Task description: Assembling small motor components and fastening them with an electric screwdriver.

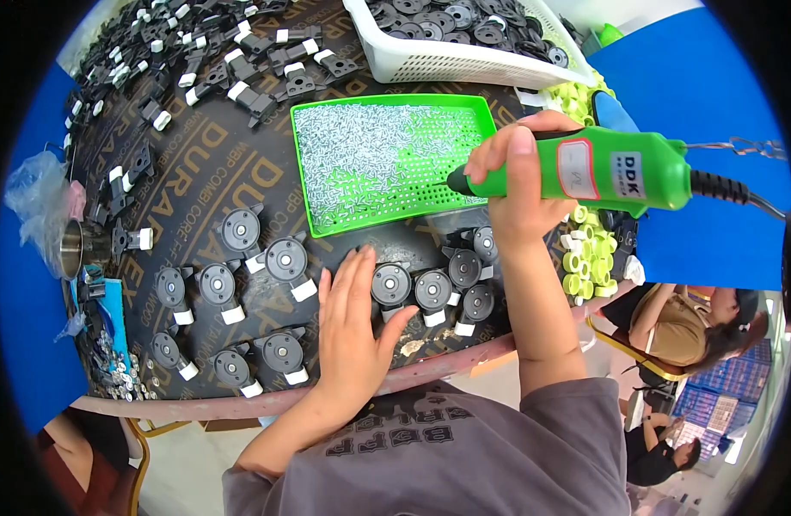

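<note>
My right hand (526, 176) is wrapped round a green electric screwdriver (615, 172) with a black cable at its rear end. The screwdriver's dark nose points left over a green perforated tray (395, 225), which holds many small silvery screws (348, 142). My left hand (352, 314) lies palm down on the dark table, fingers stretched out and thumb apart. Right beside its thumb and index finger sits a black round-topped part (391, 282) with a white tab. Similar parts stand in loose groups on both sides, such as one (285, 258) to the left and another (433, 291) to the right.
A white basket (464, 64) full of black discs stands behind the tray. Black pieces with white ends (249, 99) are heaped at the far left. Yellow-green rings (589, 258) lie at the right. A metal cup (79, 248) stands at the left edge. Other people sit nearby.
</note>
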`<state>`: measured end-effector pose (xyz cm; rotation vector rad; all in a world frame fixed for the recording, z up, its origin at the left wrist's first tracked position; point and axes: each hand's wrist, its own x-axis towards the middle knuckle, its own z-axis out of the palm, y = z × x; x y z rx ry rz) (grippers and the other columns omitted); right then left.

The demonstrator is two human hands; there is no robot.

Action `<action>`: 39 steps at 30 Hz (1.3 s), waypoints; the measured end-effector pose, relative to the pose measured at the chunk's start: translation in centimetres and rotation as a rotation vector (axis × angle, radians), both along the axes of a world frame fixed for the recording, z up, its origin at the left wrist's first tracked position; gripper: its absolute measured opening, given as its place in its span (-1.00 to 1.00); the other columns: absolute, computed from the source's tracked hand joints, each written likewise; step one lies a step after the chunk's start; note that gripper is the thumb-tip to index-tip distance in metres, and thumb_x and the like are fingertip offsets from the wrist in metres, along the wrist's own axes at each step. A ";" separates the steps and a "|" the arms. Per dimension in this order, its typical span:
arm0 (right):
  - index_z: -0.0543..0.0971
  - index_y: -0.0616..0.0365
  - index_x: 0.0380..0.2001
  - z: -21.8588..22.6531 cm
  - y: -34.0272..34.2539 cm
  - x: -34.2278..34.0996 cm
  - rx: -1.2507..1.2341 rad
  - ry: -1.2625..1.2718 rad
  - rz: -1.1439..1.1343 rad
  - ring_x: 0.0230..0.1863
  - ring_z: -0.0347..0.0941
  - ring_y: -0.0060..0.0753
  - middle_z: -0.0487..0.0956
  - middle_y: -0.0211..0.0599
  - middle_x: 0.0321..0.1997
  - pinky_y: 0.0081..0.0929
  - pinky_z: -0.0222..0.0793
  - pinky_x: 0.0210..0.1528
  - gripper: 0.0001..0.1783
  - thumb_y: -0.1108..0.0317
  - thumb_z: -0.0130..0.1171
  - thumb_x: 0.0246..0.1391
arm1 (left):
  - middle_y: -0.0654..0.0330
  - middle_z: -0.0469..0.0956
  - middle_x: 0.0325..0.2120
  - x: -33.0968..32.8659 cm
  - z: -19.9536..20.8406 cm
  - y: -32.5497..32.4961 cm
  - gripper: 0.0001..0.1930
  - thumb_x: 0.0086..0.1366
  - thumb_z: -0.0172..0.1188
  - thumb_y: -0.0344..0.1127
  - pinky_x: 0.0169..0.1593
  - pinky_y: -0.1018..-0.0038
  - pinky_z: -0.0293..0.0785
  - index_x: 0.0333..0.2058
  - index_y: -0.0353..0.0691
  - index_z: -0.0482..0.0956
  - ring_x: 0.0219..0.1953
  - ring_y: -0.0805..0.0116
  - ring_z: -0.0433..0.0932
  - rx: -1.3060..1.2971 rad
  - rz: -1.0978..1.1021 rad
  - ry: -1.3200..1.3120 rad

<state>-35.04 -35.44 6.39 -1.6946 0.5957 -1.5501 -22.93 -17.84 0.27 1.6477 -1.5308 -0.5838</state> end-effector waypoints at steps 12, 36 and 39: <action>0.27 0.19 -0.11 -0.4 0.0 -0.1 -0.004 0.016 -0.001 -0.68 0.31 -0.41 0.39 -0.24 -0.60 -0.39 0.36 -0.59 -0.80 0.50 0.00 0.23 | -0.02 0.43 0.07 0.2 -0.2 0.2 -0.44 0.19 0.31 -0.30 0.33 0.00 0.04 0.14 -0.32 0.36 0.21 -0.02 0.35 -0.015 0.015 -0.008; 0.39 0.17 -0.21 2.4 8.2 1.8 0.083 0.201 0.518 -0.58 0.39 -0.35 0.46 -0.22 -0.56 -0.30 0.44 -0.45 -0.76 0.45 0.22 0.09 | 0.01 0.42 0.03 0.7 -0.3 0.4 -0.46 0.16 0.29 -0.37 0.35 0.03 0.05 0.13 -0.26 0.39 0.22 0.02 0.32 0.012 0.006 -0.023; 0.42 0.19 -0.25 2.8 8.1 1.6 0.123 0.263 0.438 -0.58 0.40 -0.38 0.46 -0.23 -0.57 -0.34 0.43 -0.45 -0.77 0.45 0.25 0.06 | 0.01 0.42 0.03 0.5 0.2 0.0 -0.46 0.14 0.29 -0.39 0.35 0.03 0.05 0.12 -0.26 0.40 0.21 0.02 0.33 0.020 -0.003 0.016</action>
